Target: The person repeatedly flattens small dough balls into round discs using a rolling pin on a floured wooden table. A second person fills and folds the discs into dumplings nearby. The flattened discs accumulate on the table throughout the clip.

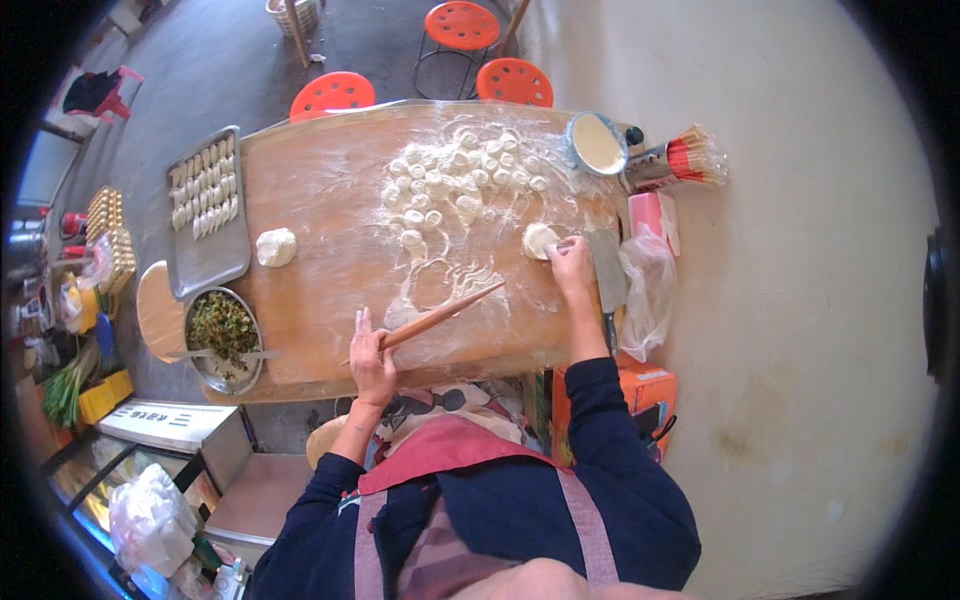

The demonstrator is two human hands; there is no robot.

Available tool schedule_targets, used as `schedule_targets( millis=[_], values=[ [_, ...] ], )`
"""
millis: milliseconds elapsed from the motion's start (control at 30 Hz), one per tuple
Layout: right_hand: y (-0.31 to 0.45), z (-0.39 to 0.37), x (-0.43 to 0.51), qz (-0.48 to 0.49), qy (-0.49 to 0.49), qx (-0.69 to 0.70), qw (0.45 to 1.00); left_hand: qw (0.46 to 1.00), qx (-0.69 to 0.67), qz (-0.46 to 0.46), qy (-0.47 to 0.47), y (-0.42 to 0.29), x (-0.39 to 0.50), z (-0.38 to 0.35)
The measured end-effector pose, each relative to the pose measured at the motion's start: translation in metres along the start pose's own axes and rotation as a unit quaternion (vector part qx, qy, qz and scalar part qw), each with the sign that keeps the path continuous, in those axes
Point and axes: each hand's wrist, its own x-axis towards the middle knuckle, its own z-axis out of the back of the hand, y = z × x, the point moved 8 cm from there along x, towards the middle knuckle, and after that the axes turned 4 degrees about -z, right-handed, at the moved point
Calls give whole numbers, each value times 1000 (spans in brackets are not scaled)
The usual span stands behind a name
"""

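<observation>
My left hand (371,360) grips one end of a tapered wooden rolling pin (442,313), which slants up to the right over the floured wooden board (322,300). At the board's right side, my right hand (571,262) pinches the lower right edge of a round dough wrapper at a small stack of wrappers (539,240). Many small flattened dough pieces (460,159) lie in loose flour at the back. Another stack of wrappers (277,247) sits on the left. A bowl of chopped green filling (225,330) and a metal tray (210,262) with rows of dumplings (206,184) stand farther left.
A cleaver (607,270) lies along the right edge, beside a plastic bag (646,292) and a pink box (651,214). A bowl of flour (598,144) and a container of chopsticks (652,169) stand at the back right. Red stools (516,82) stand beyond the table.
</observation>
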Motion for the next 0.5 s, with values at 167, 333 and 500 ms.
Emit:
schedule_targets(
  millis=[167,333,500],
  values=[
    [109,-44,-49,294,25,11,955,996,19,52,-63,17,8,17],
    [153,-121,-94,376,2,-14,926,991,-22,68,-113,10,42,31],
    [121,-120,-185,448,201,75,868,987,-35,112,-111,25,31,42]
  ],
)
